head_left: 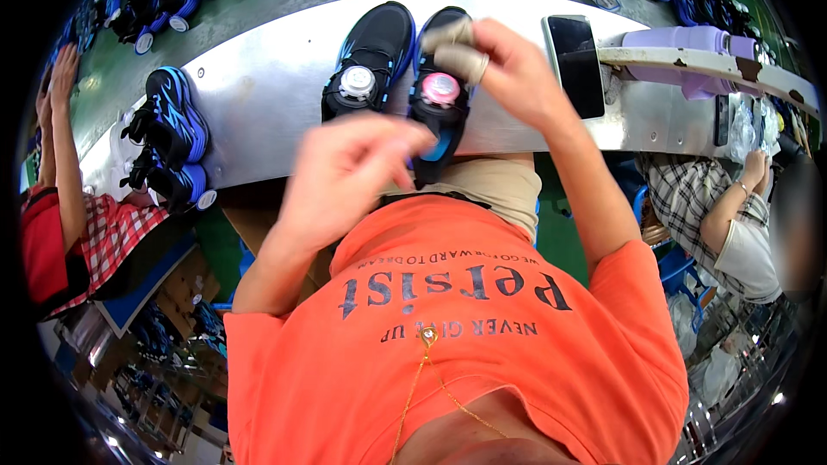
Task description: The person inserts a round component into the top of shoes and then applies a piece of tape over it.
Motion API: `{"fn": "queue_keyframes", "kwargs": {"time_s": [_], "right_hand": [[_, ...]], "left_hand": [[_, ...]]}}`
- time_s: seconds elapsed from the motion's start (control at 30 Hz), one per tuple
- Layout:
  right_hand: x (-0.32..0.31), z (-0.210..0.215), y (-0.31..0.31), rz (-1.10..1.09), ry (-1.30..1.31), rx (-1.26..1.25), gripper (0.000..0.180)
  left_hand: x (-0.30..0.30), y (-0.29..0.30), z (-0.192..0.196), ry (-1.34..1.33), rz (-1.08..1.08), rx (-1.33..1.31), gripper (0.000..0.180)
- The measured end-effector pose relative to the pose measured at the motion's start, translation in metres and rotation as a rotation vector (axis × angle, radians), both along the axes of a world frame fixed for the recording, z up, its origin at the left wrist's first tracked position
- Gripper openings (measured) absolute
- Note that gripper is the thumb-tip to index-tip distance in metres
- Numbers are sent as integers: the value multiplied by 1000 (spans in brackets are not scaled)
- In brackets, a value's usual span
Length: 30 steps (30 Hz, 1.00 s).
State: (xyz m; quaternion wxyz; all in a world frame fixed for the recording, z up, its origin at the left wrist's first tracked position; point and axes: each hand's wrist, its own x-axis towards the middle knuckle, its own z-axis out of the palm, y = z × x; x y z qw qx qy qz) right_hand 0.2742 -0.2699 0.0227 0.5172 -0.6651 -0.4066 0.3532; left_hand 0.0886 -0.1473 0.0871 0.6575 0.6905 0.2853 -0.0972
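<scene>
Two black sports shoes with blue soles lie side by side on the metal bench in front of me, toes pointing away. The left shoe (379, 34) carries a round white disc (357, 81) over its laces; the right shoe (441, 125) has a pink one (440, 88) and a bright blue patch inside its opening. My right hand (508, 65) is over the front of the right shoe, beige covers on two bent fingertips held close together; anything between them is hidden. Motion smears my left hand (349, 168), which hovers at the heel end of the shoes.
A phone (575, 65) lies on the metal bench (258, 60) right of the shoes, beside a pale curved bar (689, 60) and a purple container (676, 47). More shoes (172, 133) stand at left. Beyond the bench are rows of shoes. Co-workers sit at both sides.
</scene>
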Motion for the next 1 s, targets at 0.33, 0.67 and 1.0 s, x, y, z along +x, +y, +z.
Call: {"fn": "queue_keyframes", "kwargs": {"time_s": [0.33,0.67,1.0], "right_hand": [[-5,-70,126,367,-506,-61,35],[-7,-67,122,328,-482,-10,31],[-5,-64,120,312,-500,-4,30]], "left_hand": [[8,65,-38,-263,-266,99,49],[0,65,-49,-293,-188,117,42],[-7,42,-56,-364,9,292,38]]}}
